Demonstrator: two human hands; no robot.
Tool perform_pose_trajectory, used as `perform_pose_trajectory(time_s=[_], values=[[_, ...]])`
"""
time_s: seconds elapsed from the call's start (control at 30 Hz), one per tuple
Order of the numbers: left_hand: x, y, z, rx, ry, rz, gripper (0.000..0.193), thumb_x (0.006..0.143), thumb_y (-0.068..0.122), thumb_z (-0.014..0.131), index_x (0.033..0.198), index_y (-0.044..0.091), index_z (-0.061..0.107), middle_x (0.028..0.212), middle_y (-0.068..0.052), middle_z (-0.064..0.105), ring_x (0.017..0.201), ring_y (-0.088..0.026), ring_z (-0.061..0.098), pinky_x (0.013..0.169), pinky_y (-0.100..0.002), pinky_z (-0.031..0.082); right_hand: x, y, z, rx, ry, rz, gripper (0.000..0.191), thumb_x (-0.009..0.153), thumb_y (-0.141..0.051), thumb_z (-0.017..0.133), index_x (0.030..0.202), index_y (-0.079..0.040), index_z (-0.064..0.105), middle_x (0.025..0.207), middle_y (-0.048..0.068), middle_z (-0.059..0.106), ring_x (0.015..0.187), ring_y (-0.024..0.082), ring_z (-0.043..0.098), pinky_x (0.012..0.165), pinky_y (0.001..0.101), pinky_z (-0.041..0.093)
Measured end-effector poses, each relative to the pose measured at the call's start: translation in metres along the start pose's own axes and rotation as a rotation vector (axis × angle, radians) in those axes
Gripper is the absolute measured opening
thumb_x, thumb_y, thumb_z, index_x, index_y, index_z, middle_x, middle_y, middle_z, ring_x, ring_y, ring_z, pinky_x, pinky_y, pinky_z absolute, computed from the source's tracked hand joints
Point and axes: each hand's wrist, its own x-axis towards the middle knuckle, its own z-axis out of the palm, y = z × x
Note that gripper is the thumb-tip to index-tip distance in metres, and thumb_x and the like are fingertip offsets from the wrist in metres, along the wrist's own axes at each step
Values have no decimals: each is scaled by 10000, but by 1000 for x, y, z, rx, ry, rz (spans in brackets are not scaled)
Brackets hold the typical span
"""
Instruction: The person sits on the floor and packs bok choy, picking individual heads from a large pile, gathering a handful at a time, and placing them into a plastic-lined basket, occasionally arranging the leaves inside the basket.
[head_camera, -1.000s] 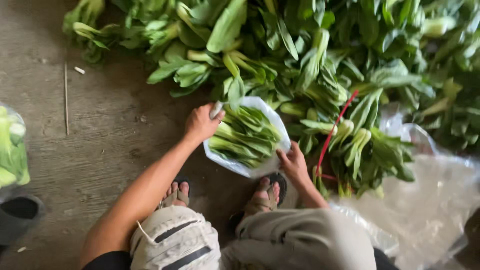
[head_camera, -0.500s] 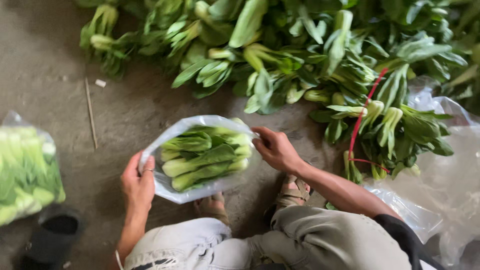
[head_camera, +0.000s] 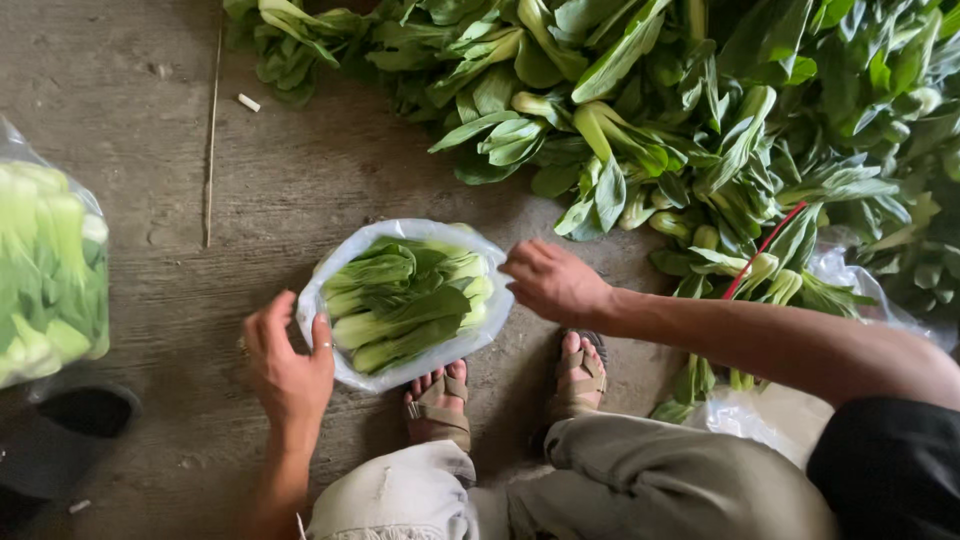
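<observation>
nearest the camera, bent knees in pale trousers and two feet in tan strap sandals planted on the grey concrete floor. just ahead of the toes, a clear plastic bag standing open-mouthed on the floor, packed with upright bok choy, leaves dark green, stems pale. left hand at the bag's left rim, thumb and fingers spread and loosely curled, fingertips touching or just beside the plastic, nothing gripped that can be seen; a ring on one finger. right hand hovering at the bag's right rim, palm down, fingers loosely bent, holding nothing visible, contact with the plastic impossible to tell. at the far left edge, a second filled bag of bok choy, with a dark shoe below it. farther off, a big loose heap of bok choy across the top and right, a thin red band lying over it, crumpled clear plastic sheeting beside. a thin stick and a small white scrap on the floor at upper left.
</observation>
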Motion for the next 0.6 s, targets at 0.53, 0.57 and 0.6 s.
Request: perform_pose_trajectory(time_s=[0.53, 0.57, 0.6], values=[[-13, 33, 2, 607, -448, 76, 849, 689, 401, 851, 1376, 61, 485, 1509, -140, 482, 1072, -298, 681, 968, -619, 332, 60, -18, 19, -578, -287, -46, 1325, 461, -584, 931, 1556, -105, 359, 1508, 231, 399, 1369, 427, 406, 963, 893, 151], [-11, 37, 0, 644, -532, 30, 880, 706, 400, 859, 1409, 72, 443, 1557, -151, 418, 1068, -292, 681, 976, -614, 330, 64, -18, 17, -584, -306, -46, 1345, 459, -586, 934, 1565, -113, 332, 1529, 232, 376, 1388, 421, 387, 957, 896, 148], [-8, 40, -1, 677, -614, -16, 914, 722, 400, 866, 1442, 82, 401, 1606, -162, 355, 1063, -286, 681, 984, -610, 327, 66, -19, 14, -593, -322, -45, 1366, 456, -588, 936, 1574, -122, 306, 1550, 233, 353, 1406, 414, 368, 952, 898, 145]])
